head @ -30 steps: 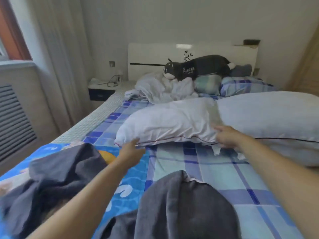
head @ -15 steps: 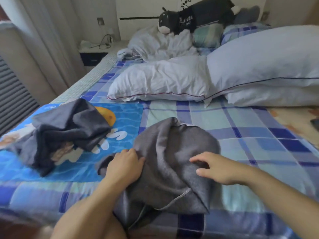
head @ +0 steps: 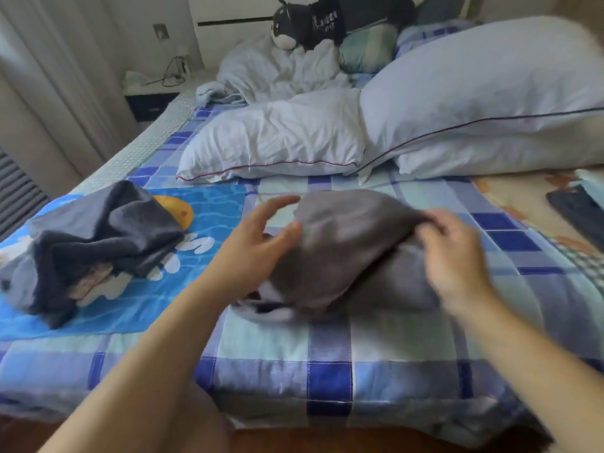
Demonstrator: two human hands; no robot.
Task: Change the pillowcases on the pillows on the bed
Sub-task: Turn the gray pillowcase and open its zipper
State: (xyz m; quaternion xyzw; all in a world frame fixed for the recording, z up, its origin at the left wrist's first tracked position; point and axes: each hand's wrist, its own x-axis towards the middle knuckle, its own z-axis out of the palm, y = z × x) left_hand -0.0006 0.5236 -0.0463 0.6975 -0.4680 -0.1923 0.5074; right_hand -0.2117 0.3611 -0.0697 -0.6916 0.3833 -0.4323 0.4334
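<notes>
Now I'm seeing both hands off the bare white pillows [head: 277, 138], which are lying beyond them: right hand [head: 454, 256] pinching the crumpled grey fabric pillowcase [head: 349, 253] between them, left hand [head: 258, 246] spread, thumb touching it. Fitting probably starting.

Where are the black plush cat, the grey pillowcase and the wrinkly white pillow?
Black plush cat toy [head: 330, 22]: head view, on its body.
Grey fabric pillowcase [head: 349, 253]: head view, on its bunched middle.
Wrinkled white pillow [head: 277, 138]: head view, on its top face.
</notes>
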